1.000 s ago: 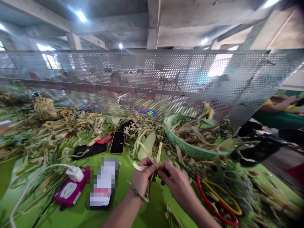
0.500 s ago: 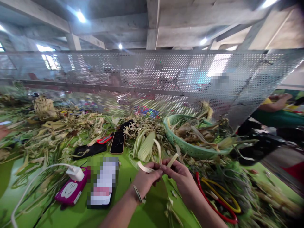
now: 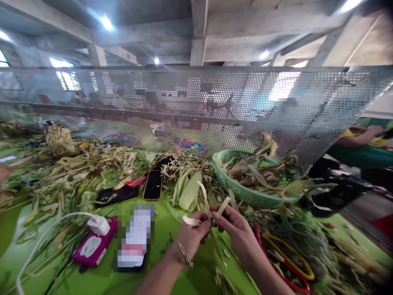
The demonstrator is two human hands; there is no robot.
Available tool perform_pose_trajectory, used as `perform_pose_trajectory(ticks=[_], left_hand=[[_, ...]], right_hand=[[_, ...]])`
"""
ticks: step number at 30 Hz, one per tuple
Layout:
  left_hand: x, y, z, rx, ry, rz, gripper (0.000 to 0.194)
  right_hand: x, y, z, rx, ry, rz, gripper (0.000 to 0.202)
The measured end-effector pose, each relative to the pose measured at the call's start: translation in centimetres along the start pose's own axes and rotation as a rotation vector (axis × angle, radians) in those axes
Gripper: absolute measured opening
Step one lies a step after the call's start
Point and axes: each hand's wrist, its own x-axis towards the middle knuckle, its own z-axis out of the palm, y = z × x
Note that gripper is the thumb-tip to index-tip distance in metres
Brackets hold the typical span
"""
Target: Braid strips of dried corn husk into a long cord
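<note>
Pale husk strips [image 3: 204, 196] stick up and out between my two hands, which nearly touch over the green table [image 3: 172, 262]. My left hand [image 3: 195, 233] is closed, pinching the strips at their crossing, with one pale end curling out to the left. Fingers and thumb of my right hand [image 3: 230, 221] are pressed together on the same strips, one short end pointing up and right. Just behind them lies a broad pale green husk [image 3: 189, 190]. A thin strip circles my left wrist. The exact crossing is partly hidden by my fingertips.
A green basket [image 3: 245, 190] of dry husks stands back right. Left lie a phone [image 3: 152, 185], red cutter [image 3: 136, 180], blurred-screen phone [image 3: 135, 237] and purple power bank [image 3: 93, 246] with cable. Red and yellow handles [image 3: 285, 254] lie right. Another person's hand [image 3: 3, 173] shows far left.
My hands have shifted slightly, with the fingertips a little farther apart on the strips. The whole view has moved slightly.
</note>
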Motion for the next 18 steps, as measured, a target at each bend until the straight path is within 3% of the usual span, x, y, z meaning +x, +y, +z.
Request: perform_pose_trajectory(ticks=[7, 10, 12, 15, 18], left_hand=[[-0.3, 0.8, -0.3, 0.025, -0.007, 0.041, 0.032], [0.0, 0.6, -0.3, 0.106, 0.068, 0.040, 0.028], [0.4, 0.0, -0.3, 0.127, 0.133, 0.049, 0.025], [0.8, -1.1, 0.0, -0.001, 0.128, 0.108, 0.019], [0.7, -1.7, 0.5, -0.167, 0.094, 0.101, 0.016]], right_hand=[[0.3, 0.5, -0.4, -0.091, 0.006, -0.072, 0.029], [0.2, 0.6, -0.6, -0.183, 0.127, -0.153, 0.027], [-0.1, 0.4, -0.4, -0.269, 0.144, -0.221, 0.021], [-1.0, -0.3, 0.5, -0.405, -0.026, -0.312, 0.012], [-1.7, -0.9, 1.3, -0.503, -0.174, -0.367, 0.020]])
